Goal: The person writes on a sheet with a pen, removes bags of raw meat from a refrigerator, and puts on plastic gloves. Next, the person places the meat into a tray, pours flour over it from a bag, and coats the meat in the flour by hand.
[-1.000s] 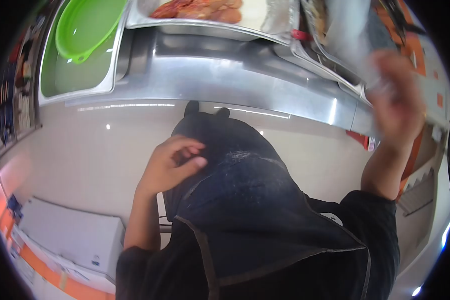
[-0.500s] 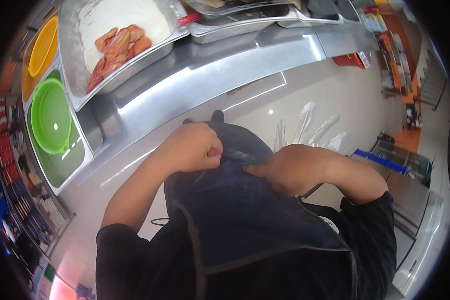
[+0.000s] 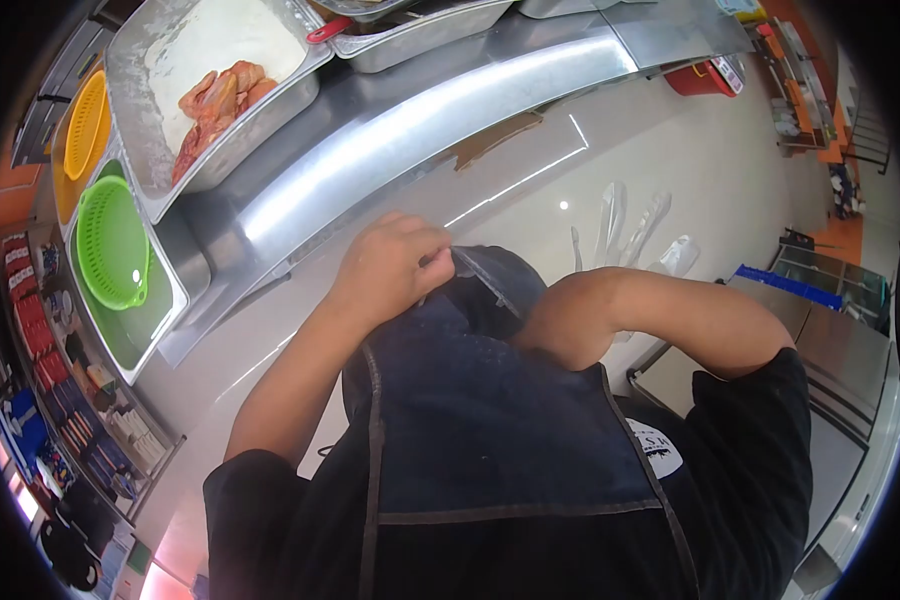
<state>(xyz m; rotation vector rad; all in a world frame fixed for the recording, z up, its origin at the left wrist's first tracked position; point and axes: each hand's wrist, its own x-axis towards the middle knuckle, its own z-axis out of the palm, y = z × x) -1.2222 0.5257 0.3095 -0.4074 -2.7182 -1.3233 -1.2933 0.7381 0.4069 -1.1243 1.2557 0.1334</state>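
My left hand (image 3: 395,265) is closed on the upper edge of a pocket in the dark blue apron (image 3: 470,420), pulling it outward so the pocket gapes. My right hand (image 3: 560,325) reaches down into that pocket, its fingers hidden by the cloth. Beyond my right wrist, the clear fingers of a plastic glove (image 3: 610,225) stick out; what supports the glove is hidden.
Ahead, a metal counter (image 3: 440,125) carries a steel tray (image 3: 270,125) with white powder (image 3: 210,50) and raw meat pieces (image 3: 210,110). To its left are a green basket (image 3: 110,250) and a yellow basket (image 3: 85,125). A red bucket (image 3: 695,80) stands beyond the counter.
My right hand has gone from the pocket's edge down inside it. My left hand has lifted the apron's edge up and outward, so the pocket opens wider.
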